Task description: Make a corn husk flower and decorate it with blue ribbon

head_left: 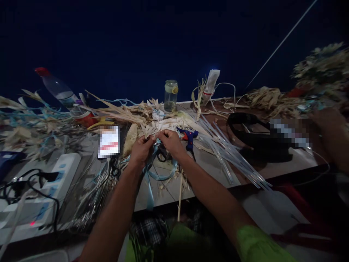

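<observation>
My left hand (140, 150) and my right hand (173, 145) meet over the middle of the table, with thumbs and fingertips pinched close together. What lies between the fingertips is too small and dim to make out. Just below them a light blue ribbon (150, 194) loops over the table and hangs past its front edge. Black-handled scissors (161, 156) lie under my hands. Dried husks (136, 118) are heaped right behind my fingers. To the right of my right hand is a blue glue gun (191, 139) with an orange trigger.
Clear plastic sticks (240, 162) lie at right, beside a black band-shaped object (245, 131). A jar (171, 96) stands behind. At left are a lit phone (109, 142), a power strip (58, 178), and a tilted bottle (58, 89). Another person's arm (331, 133) reaches in at far right.
</observation>
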Tool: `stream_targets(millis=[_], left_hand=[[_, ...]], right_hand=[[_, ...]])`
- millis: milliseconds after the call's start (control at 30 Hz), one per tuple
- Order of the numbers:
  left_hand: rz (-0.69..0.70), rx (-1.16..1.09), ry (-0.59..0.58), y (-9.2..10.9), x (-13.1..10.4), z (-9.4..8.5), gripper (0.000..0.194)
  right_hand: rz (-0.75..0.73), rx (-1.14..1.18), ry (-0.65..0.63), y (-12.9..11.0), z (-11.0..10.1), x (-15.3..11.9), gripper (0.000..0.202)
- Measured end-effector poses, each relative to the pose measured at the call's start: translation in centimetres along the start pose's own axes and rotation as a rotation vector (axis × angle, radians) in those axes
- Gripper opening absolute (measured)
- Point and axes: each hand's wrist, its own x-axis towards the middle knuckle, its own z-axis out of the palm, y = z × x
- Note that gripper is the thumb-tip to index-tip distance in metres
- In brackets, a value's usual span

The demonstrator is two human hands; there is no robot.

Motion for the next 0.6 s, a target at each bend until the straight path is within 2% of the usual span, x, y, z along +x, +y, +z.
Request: stream_targets(millis=[133,333,467,600], left_hand=[[-0.031,-0.064,0.03,0.28,-0.18,0.21,0.03],[-0.024,-0.189,-0.054,0.6,-0.1,-0.05,0.03],[-0.039,-0.199,-0.097,0.55,-0.06,-0.08,0.028],[-0.065,-0.141,-0.043,0.55,-0.37,0.34,0.03]], right_hand=[[0.018,0.048,-0.049,0.0,0.07,0.0,0.024],[0.007,0.089,-0.087,0.04,0.14,-0.14,0.022],[-0.003,0.116,-0.06,-0.12,0.36,-0.29,0.017],[0.051,0.199,-0.01,-0.09,0.56,-0.31,0.01]])
